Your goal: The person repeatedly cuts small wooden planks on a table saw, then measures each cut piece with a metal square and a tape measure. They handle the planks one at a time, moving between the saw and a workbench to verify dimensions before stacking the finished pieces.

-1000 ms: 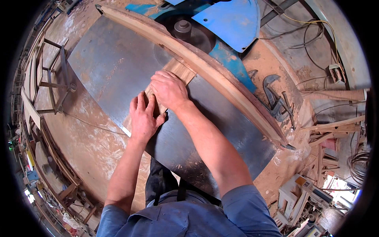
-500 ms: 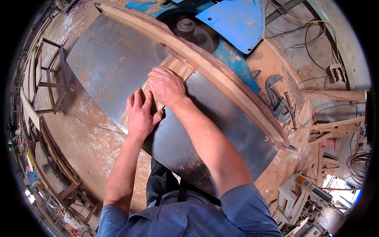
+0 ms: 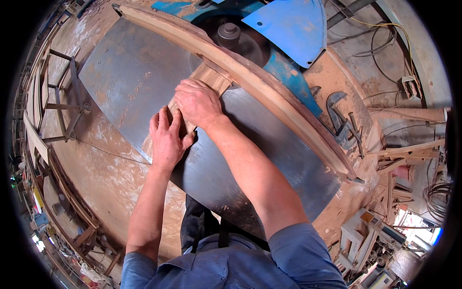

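Note:
A short wooden board [image 3: 209, 73] lies crosswise on a steel machine table [image 3: 115, 67], its far end against a long wooden fence [image 3: 269, 101]. My right hand [image 3: 196, 102] presses on the board, fingers curled over it. Nearer me, my left hand [image 3: 168, 137] grips the same board, fingertips on top and thumb at the right edge; part of the board is hidden under both hands. Behind the fence sit a dark round spindle housing [image 3: 229, 34] and a blue metal plate [image 3: 288, 26]; any cutter under the fence is out of sight.
Metal clamps [image 3: 339, 120] lie in sawdust right of the fence, near a ribbed hose [image 3: 409, 114], cables and scrap wood [image 3: 404, 159]. A wheeled metal rack [image 3: 62, 103] with long boards stands at left. Other machinery [image 3: 365, 241] stands at lower right.
The board and both my hands have slid gradually toward the upper left along the fence. My grip looks the same, and the camera view has shifted slightly.

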Available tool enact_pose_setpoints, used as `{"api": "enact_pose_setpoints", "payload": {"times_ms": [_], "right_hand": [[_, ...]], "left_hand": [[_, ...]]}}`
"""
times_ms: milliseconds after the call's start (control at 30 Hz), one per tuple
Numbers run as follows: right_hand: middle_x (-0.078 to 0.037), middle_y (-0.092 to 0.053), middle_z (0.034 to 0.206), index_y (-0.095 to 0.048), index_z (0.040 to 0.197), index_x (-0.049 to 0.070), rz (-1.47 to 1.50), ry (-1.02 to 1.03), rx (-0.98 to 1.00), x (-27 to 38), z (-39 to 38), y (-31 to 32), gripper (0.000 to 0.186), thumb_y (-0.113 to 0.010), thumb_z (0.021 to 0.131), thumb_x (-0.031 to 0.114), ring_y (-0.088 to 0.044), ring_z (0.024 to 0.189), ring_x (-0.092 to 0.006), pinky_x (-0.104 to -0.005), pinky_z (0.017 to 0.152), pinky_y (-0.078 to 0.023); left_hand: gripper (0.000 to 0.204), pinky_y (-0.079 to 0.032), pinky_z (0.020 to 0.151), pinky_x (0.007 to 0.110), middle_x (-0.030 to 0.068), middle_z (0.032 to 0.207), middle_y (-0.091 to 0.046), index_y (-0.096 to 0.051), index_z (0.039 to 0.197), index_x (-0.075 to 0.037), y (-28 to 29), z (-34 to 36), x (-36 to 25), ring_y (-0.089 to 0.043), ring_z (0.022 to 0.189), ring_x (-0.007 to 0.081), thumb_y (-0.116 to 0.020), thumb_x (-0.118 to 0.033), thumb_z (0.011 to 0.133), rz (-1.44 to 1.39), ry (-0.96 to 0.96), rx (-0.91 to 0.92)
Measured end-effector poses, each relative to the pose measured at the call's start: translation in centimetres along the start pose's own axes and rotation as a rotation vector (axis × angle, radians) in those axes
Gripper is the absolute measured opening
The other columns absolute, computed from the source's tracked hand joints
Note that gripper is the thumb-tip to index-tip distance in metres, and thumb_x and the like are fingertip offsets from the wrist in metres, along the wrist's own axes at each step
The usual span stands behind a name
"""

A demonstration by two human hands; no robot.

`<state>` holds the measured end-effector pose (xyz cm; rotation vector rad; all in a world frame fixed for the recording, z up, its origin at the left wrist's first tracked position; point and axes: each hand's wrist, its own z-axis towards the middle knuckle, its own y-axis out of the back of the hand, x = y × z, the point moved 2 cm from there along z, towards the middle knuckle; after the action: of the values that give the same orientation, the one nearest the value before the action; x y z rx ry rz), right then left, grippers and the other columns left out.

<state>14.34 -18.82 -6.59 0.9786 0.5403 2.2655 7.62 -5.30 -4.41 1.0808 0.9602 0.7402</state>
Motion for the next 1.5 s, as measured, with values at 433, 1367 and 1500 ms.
{"api": "enact_pose_setpoints", "payload": {"times_ms": [433, 1367, 1500], "right_hand": [[-0.005, -0.067, 0.082, -0.067, 0.068, 0.008, -0.011, 0.011, 0.033, -0.3, 1.4, -1.7, 0.008, -0.062, 0.073, 0.011, -0.062, 0.094, -0.0233, -0.0341, 0.089, -0.050], [-0.007, -0.066, 0.083, -0.066, 0.070, 0.005, 0.035, 0.006, 0.058, -0.3, 3.8, -4.5, 0.010, -0.064, 0.078, 0.011, -0.063, 0.089, -0.0269, -0.0379, 0.083, -0.052], [-0.007, -0.066, 0.085, -0.065, 0.069, 0.005, 0.032, -0.014, 0.066, 0.2, 5.3, -5.6, 0.012, -0.063, 0.079, 0.011, -0.063, 0.091, -0.0274, -0.0387, 0.084, -0.052]], "left_hand": [[0.068, -0.036, 0.106, 0.051, 0.0261, 0.140, -0.043, -0.056, 0.131, -0.002, 0.1, 1.0, 2.0, -0.041, 0.123, 0.0440, -0.075, -0.033, 0.074, 0.030, 0.015, 0.019], [0.068, -0.037, 0.106, 0.049, 0.0243, 0.140, -0.044, -0.055, 0.133, -0.004, 0.8, 2.7, 5.1, -0.041, 0.123, 0.0426, -0.075, -0.032, 0.075, 0.040, 0.014, 0.012], [0.068, -0.037, 0.105, 0.049, 0.0241, 0.138, -0.045, -0.055, 0.133, -0.004, 1.3, 3.5, 6.9, -0.042, 0.121, 0.0425, -0.075, -0.034, 0.075, 0.032, 0.005, -0.012]]}}
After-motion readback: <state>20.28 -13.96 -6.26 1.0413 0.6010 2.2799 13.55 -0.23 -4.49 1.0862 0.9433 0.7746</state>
